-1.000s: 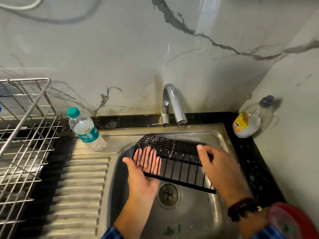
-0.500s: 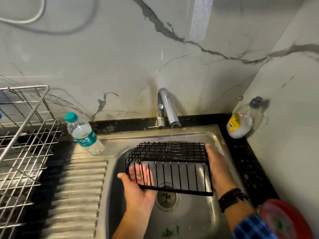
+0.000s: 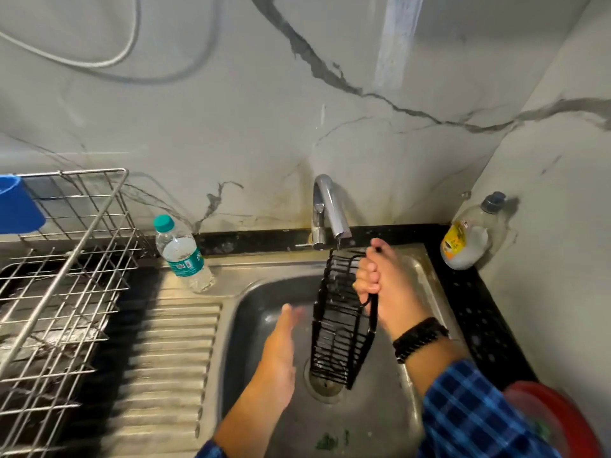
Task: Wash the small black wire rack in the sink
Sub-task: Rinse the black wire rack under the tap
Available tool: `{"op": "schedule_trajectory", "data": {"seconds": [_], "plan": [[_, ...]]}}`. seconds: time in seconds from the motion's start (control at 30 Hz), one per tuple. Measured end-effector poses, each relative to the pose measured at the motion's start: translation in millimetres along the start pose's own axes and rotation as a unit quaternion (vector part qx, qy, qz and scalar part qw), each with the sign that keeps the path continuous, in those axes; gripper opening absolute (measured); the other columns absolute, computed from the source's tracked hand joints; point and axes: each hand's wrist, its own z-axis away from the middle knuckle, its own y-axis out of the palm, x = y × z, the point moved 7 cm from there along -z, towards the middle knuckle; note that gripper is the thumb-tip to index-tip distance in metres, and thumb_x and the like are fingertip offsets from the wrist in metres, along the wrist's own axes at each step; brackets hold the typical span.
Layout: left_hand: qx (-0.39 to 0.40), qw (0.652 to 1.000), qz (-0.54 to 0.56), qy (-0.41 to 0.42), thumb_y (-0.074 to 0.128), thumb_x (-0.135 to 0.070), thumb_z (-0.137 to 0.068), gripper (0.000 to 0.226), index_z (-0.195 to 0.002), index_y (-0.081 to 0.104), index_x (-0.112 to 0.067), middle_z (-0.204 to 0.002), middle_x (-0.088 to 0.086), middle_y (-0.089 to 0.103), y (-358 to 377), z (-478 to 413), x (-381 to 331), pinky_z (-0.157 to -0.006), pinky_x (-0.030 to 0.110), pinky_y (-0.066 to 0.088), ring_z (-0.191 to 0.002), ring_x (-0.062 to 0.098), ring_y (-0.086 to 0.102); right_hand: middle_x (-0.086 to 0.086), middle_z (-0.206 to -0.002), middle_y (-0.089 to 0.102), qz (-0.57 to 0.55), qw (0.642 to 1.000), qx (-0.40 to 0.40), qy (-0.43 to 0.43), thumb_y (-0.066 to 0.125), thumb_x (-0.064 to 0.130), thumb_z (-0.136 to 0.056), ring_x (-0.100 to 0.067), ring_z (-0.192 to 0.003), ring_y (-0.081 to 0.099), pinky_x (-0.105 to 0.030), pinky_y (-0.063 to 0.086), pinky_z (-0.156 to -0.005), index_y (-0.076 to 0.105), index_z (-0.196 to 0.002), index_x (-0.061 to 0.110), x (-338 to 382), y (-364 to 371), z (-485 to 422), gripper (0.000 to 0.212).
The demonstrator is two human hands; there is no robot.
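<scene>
The small black wire rack [image 3: 337, 328] hangs on end over the steel sink [image 3: 251, 325], its lower end just above the drain [image 3: 325, 388]. My right hand [image 3: 383, 285] grips the rack's upper right edge with curled fingers. A thin stream of water falls from the chrome tap [image 3: 330, 209] onto the rack's top. My left hand [image 3: 281, 345] is flat with straight fingers, just left of the rack and apart from it; it looks blurred.
A steel dish rack [image 3: 62, 276] with a blue cup [image 3: 16, 206] fills the left side beside the ribbed drainboard [image 3: 165, 358]. A water bottle [image 3: 182, 256] lies at the sink's back left. A soap bottle [image 3: 469, 236] stands in the right corner; a red lid [image 3: 558, 421] sits at the lower right.
The rack has turned from lying flat between both hands to hanging on end from my right hand. My left hand has let go and moved off to the left.
</scene>
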Motion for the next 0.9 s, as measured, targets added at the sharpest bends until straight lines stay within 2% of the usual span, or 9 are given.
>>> {"op": "schedule_trajectory", "data": {"seconds": [0.1,0.2,0.3,0.47,0.57,0.63,0.7,0.77,0.9], "plan": [[0.088,0.986,-0.093,0.107,0.036,-0.058,-0.102,0.043,-0.124,0.066,-0.036,-0.133,-0.006,0.066,19,7,-37,-0.111,0.041,0.039,-0.125,0.012,0.059,0.005,-0.056,0.041,0.114,0.993,0.028,0.023,0.043,0.014,-0.106,-0.004,-0.039,0.034,-0.016,0.027,-0.033,0.049,-0.132,0.019,-18,16,4,0.027],[0.062,0.987,-0.116,0.094,0.041,-0.064,-0.098,0.047,-0.120,0.067,-0.033,-0.112,-0.004,0.076,20,8,-56,-0.093,0.043,0.053,-0.107,0.016,0.070,0.004,-0.060,0.043,0.222,0.974,0.050,-0.009,0.044,0.022,-0.107,-0.006,-0.046,0.033,-0.017,0.029,-0.037,0.043,-0.142,0.034,-23,20,10,0.037],[0.026,0.997,-0.062,0.034,0.040,-0.072,-0.093,0.047,-0.110,0.067,-0.037,-0.109,0.003,0.073,15,8,-57,-0.092,0.047,0.051,-0.104,0.023,0.066,0.002,-0.060,0.050,0.324,0.945,0.038,-0.020,0.040,0.033,-0.108,-0.009,-0.047,0.041,-0.022,0.034,-0.041,0.032,-0.142,0.045,-24,17,19,0.037],[0.079,0.995,-0.050,-0.043,0.035,-0.075,-0.092,0.055,-0.114,0.065,-0.035,-0.116,0.009,0.068,24,15,-43,-0.092,0.060,0.046,-0.108,0.027,0.062,0.002,-0.066,0.059,0.438,0.891,-0.056,-0.101,0.037,0.046,-0.105,-0.008,-0.052,0.053,-0.021,0.041,-0.046,0.068,-0.108,0.026,-5,1,34,0.037],[0.089,0.993,-0.058,-0.046,0.031,-0.070,-0.096,0.057,-0.119,0.064,-0.030,-0.116,0.012,0.066,31,22,-40,-0.096,0.067,0.044,-0.105,0.029,0.062,0.005,-0.071,0.067,0.543,0.807,-0.118,-0.200,0.036,0.050,-0.104,-0.009,-0.066,0.064,-0.025,0.046,-0.057,0.070,-0.087,0.030,13,-4,48,0.043],[0.078,0.995,-0.058,-0.029,0.033,-0.066,-0.098,0.054,-0.120,0.063,-0.027,-0.114,0.011,0.062,36,31,-37,-0.102,0.066,0.043,-0.104,0.028,0.061,0.004,-0.066,0.066,0.594,0.756,-0.146,-0.235,0.034,0.053,-0.103,-0.008,-0.063,0.062,-0.027,0.046,-0.055,0.069,-0.083,0.031,23,-1,56,0.046],[0.077,0.996,-0.044,0.003,0.036,-0.060,-0.101,0.047,-0.121,0.062,-0.028,-0.114,0.006,0.060,44,45,-33,-0.102,0.057,0.049,-0.105,0.025,0.060,0.006,-0.075,0.068,0.630,0.723,-0.151,-0.239,0.037,0.049,-0.104,-0.005,-0.066,0.061,-0.022,0.042,-0.056,0.069,-0.091,0.030,31,2,60,0.040],[0.064,0.996,-0.032,0.049,0.037,-0.052,-0.104,0.035,-0.112,0.065,-0.034,-0.116,-0.001,0.061,50,58,-26,-0.099,0.047,0.053,-0.109,0.022,0.061,0.006,-0.101,0.070,0.648,0.708,-0.150,-0.238,0.042,0.048,-0.102,-0.006,-0.082,0.063,-0.022,0.046,-0.067,0.064,-0.114,0.030,40,6,63,0.031],[0.006,0.984,-0.050,0.171,0.042,-0.037,-0.105,0.025,-0.099,0.063,-0.049,-0.091,-0.006,0.058,61,70,-18,-0.084,0.037,0.056,-0.081,0.011,0.057,0.002,-0.125,0.061,0.655,0.716,-0.184,-0.156,0.043,0.075,-0.089,-0.018,-0.113,0.059,-0.036,0.050,-0.090,0.056,-0.131,0.027,51,-3,60,0.065]]}}
